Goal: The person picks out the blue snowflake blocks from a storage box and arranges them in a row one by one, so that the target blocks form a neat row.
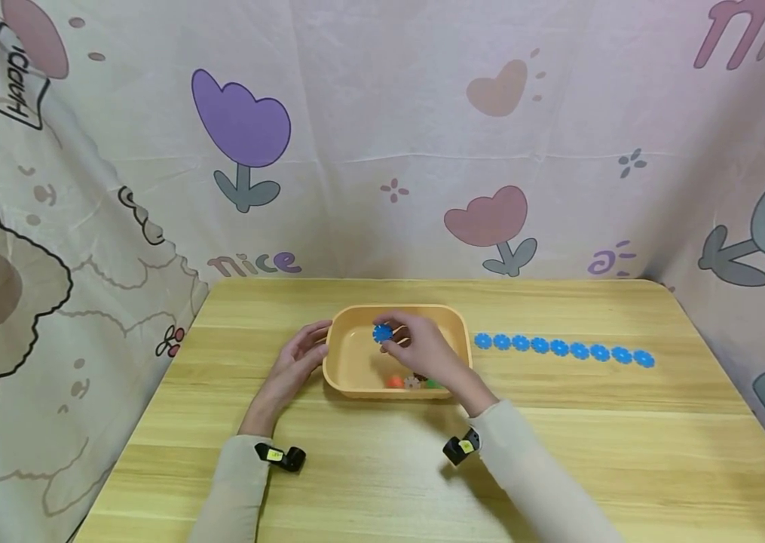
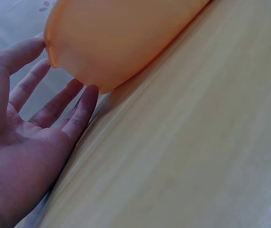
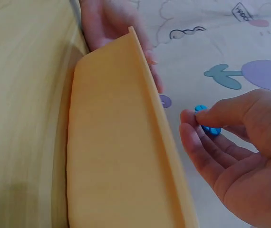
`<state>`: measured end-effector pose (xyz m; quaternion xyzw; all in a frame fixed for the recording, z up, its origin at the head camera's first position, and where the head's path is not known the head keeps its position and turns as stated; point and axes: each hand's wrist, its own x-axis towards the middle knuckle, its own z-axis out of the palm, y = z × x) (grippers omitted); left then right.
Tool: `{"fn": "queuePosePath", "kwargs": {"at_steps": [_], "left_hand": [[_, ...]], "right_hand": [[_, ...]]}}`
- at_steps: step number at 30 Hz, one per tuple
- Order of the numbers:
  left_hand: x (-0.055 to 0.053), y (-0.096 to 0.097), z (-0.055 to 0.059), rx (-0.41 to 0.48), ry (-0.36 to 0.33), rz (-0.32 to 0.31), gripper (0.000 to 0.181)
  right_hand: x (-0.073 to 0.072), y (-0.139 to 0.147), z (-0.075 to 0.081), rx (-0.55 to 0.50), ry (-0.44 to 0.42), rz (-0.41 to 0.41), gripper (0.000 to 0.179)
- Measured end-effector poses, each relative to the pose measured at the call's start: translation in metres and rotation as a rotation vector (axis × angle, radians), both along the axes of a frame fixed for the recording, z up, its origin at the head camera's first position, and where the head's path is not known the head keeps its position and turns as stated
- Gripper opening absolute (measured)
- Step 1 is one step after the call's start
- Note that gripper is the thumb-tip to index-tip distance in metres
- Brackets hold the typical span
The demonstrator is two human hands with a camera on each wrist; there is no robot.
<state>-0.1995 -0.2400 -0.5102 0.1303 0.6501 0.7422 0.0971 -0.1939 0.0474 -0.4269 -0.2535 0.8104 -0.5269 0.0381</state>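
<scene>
A blue notched plastic disc (image 1: 382, 332) is pinched between the thumb and fingers of my right hand (image 1: 423, 348), over the inside of the yellow bin (image 1: 348, 392). The right wrist view shows the same blue disc (image 3: 213, 129) partly hidden by the fingertips. My left hand (image 1: 292, 369) lies at the bin's left end. In the left wrist view its fingertips (image 2: 91, 92) touch the bin's outer wall, with the fingers spread and fairly straight. Inside the bin, near the front wall, are an orange piece (image 1: 395, 382), a pale notched disc (image 1: 412, 383) and a green piece (image 1: 431, 384).
Several blue notched discs (image 1: 560, 348) lie in a slightly slanting row on the wooden table (image 1: 355, 475), to the right of the bin. A printed cloth (image 1: 355, 90) hangs behind the table and along its sides.
</scene>
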Motion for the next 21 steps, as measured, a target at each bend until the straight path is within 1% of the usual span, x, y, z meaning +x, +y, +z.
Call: {"fn": "queuePosePath", "kwargs": {"at_steps": [6,11,16,21], "left_hand": [[0.000,-0.001,-0.001,-0.001,0.010,-0.010,0.050],[0.000,-0.001,-0.001,0.011,0.008,-0.012,0.050],[0.000,0.000,-0.001,0.012,0.010,-0.012,0.050],[0.000,-0.001,0.000,0.010,0.005,-0.011,0.050]], "right_hand": [[0.006,0.014,0.005,-0.023,0.017,0.012,0.028],[0.011,0.027,0.007,-0.081,0.042,0.007,0.027],[0.017,0.042,0.011,-0.108,0.053,-0.041,0.027],[0.024,0.055,0.014,-0.097,0.021,-0.091,0.035]]}}
